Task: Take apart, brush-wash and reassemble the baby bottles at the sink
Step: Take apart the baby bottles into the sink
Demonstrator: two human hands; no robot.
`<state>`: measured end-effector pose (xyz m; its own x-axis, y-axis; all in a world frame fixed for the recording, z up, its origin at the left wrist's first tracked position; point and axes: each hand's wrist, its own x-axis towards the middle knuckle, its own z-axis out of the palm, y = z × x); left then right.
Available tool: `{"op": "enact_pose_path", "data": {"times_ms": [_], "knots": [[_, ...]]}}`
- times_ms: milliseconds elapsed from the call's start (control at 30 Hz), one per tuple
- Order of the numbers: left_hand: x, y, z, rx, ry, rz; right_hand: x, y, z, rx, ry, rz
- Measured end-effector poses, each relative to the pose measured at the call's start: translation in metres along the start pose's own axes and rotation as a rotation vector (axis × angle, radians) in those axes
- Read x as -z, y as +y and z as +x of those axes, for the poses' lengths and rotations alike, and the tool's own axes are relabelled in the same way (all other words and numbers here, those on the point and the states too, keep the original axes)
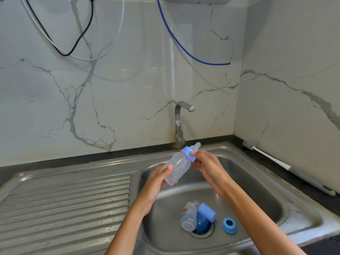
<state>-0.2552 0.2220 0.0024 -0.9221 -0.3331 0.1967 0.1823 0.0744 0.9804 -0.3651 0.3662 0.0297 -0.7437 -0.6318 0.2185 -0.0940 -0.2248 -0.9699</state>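
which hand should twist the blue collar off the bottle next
Right. The right hand already pinches the blue collar below the teat, while the left hand grips the bottle body to brace it.

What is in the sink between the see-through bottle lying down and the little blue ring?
In the head view, a blue cap lies between the lying bottle and the blue ring, beside the drain.

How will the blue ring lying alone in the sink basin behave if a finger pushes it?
The blue ring looks like hard plastic, so probably stiff and light. It lies flat, so it would likely slide on the smooth steel sink, not roll.
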Motion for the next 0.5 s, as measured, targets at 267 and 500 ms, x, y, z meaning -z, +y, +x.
{"op": "enact_pose_path", "data": {"times_ms": [267,500], "knots": [[0.002,-0.001,-0.002,-0.057,0.053,0.131,0.012,0.004,0.001,-0.005,-0.041,0.044],[0.007,-0.005,0.001,-0.086,0.030,0.189,0.010,0.010,0.000,-0.044,-0.014,-0.195]]}}
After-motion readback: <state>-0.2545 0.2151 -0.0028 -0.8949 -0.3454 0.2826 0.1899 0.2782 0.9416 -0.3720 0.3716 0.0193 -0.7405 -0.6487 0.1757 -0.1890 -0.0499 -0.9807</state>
